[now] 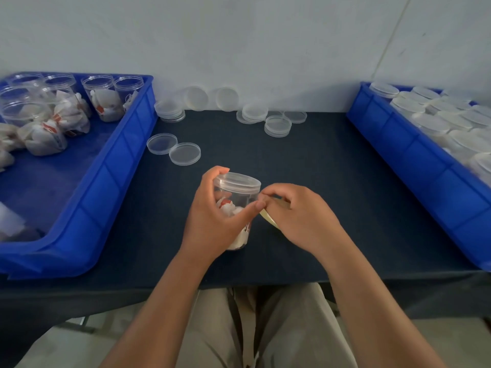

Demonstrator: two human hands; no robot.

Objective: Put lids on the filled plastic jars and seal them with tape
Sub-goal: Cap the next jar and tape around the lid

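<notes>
At the desk's near edge, centre: jar (236, 205) stands upright, lid (237, 181) on, packets inside.
Handling: I judge it light; thin clear plastic, smooth, probably slippery, and the wall may flex if squeezed. Best held round the body, leaving the lid seam free.
My left hand (212, 219): fingers curled round the jar, thumb across its front.
My right hand (300, 216): fingers curled, pinching tape (269, 217) against the jar's right side, just under the lid.

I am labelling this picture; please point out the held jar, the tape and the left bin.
jar (238, 199): head view, on its clear side wall.
tape (269, 218): head view, on the pale strip beside the jar.
left bin (114, 166): head view, on its blue side wall.
</notes>
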